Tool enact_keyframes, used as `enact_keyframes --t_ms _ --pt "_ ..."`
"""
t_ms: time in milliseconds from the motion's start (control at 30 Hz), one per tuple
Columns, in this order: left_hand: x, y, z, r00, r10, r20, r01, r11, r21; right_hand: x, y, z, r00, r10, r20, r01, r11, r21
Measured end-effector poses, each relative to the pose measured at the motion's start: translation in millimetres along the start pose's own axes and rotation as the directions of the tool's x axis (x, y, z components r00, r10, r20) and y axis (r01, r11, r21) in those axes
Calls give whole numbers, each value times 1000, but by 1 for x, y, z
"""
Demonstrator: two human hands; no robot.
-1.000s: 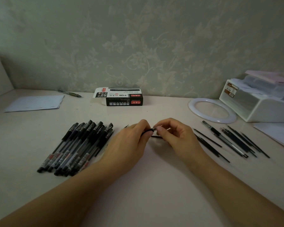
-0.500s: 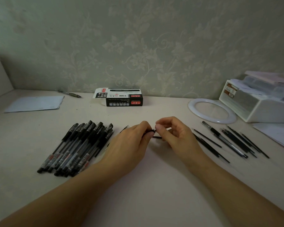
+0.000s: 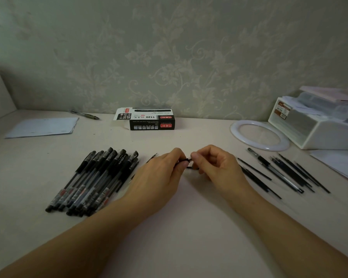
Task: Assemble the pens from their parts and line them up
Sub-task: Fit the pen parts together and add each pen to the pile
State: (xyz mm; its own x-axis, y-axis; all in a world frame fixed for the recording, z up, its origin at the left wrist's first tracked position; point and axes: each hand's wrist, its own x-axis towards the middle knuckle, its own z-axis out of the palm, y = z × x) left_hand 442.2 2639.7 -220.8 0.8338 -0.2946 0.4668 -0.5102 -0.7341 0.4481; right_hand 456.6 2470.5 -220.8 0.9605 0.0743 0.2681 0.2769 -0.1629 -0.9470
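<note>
Pen part (image 3: pixel 186 159), small and black, sits at the centre of the frame, pinched between the fingertips of the left hand (image 3: pixel 159 177) and the right hand (image 3: pixel 217 169), which meet over it just above the table (image 3: pixel 179 237). Both hands are curled and clamped on it from opposite ends; a thin dark length shows just below the fingertips, but whether it is a refill or a barrel I cannot tell. A piece this slight is probably light, stiff and smooth plastic, apt to slip or roll, so a fingertip pinch close to the joint looks wiser than a hold at the far ends; thin refills would likely bend if pushed off-axis.

Left of centre lies a bundle of capped pens (image 3: pixel 92 181), side by side and slanting, apparently finished. Right of centre, loose refills and parts (image 3: pixel 279 173) are fanned out, well apart from the bundle. Further back stand a black-and-white pen box (image 3: pixel 149 121) at centre, a white ring (image 3: pixel 259 135) and a white tray (image 3: pixel 313 125) at right, with paper (image 3: pixel 42 127) at upper left.
</note>
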Motion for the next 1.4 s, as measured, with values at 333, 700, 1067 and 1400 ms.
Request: enact_keyframes --t_ms 333,700,1067,1400 --pt "0 -1 -1 999 0 -51 0 1000 8 4 6 -7 956 60 -286 -40 996 74" --pt "1 -3 -1 998 -4 -56 5 1000 21 -8 4 5 989 -86 124 137 855 -500" --pt "1 -5 2 999 -17 -39 12 992 -126 -7 -9 7 996 -68 -51 60 988 -142" --pt "-1 -1 2 1000 23 -3 -24 998 -52 1 -16 3 964 198 -176 -104 893 437"
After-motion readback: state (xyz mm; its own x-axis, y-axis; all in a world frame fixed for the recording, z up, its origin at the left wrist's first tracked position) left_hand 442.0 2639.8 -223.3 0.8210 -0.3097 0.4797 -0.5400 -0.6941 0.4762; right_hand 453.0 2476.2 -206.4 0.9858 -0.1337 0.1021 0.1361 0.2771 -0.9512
